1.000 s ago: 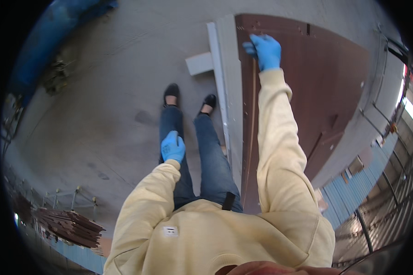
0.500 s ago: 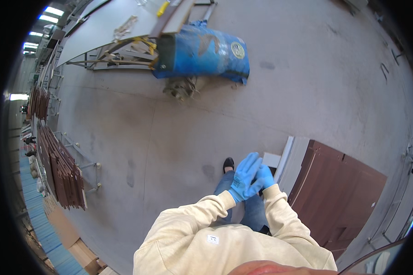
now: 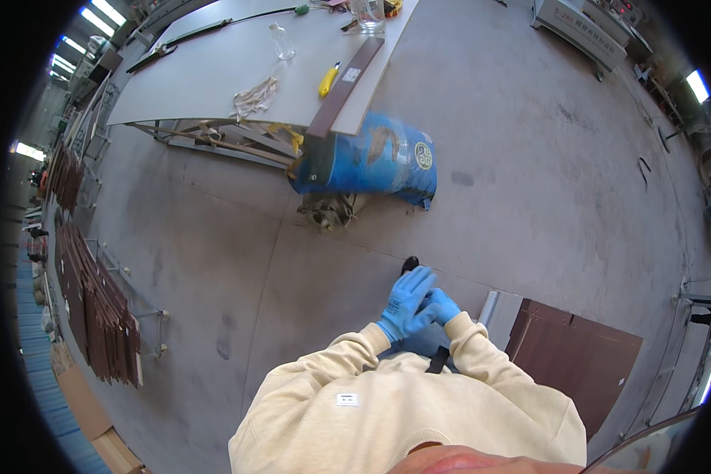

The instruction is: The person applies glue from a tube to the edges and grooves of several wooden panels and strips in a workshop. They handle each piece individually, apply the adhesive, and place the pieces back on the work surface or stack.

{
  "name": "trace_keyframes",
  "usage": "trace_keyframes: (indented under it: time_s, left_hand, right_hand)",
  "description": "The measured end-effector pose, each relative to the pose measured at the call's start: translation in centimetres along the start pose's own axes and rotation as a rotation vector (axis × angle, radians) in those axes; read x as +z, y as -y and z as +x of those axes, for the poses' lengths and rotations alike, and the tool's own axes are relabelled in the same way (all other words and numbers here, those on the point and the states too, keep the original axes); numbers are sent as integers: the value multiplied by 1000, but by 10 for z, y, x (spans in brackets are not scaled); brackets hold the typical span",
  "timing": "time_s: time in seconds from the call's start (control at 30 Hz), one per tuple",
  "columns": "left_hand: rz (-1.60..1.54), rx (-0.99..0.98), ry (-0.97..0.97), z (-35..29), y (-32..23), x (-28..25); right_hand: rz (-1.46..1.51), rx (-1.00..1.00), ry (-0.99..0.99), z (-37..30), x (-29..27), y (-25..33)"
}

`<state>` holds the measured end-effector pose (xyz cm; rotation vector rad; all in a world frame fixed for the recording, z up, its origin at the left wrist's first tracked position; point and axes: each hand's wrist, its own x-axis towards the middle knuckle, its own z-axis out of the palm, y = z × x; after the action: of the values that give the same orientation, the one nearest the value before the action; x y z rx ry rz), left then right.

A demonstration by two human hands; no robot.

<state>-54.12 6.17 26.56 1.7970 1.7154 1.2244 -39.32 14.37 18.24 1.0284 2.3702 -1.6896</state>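
My left hand (image 3: 405, 306) and my right hand (image 3: 444, 306) meet in front of my body, both in blue work gloves. The left one has its fingers stretched out, pointing forward and right. My right hand touches it from the right side; its fingers are partly hidden behind the left hand, and no held thing shows. Both hands are over my legs and above the floor. Close by on the right is a flat stack of brown panels (image 3: 577, 355) with a grey strip (image 3: 499, 314) along its left side.
Ahead, a white-topped table (image 3: 205, 71) holds a yellow utility knife (image 3: 329, 80), a brown strip (image 3: 346, 87), a clear bottle (image 3: 283, 43) and crumpled cloth (image 3: 255, 97). A blue barrel-like container (image 3: 379, 162) stands at its corner. Racked brown panels (image 3: 95, 308) are left, a machine (image 3: 581, 35) far right.
More of the table and its items has come into view, and the blue container sits lower in the picture. The brown panels have slid down. My hands stay together, slightly further left.
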Motion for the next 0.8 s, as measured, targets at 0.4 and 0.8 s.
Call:
trace_keyframes:
  time_s: [0.4,0.8]
  left_hand:
    - [220,-179,-270,175,128,-135]
    - [184,-64,-198,386,219,-118]
  right_hand:
    - [136,590,378,183,-179,161]
    - [769,513,-130,298,-288,110]
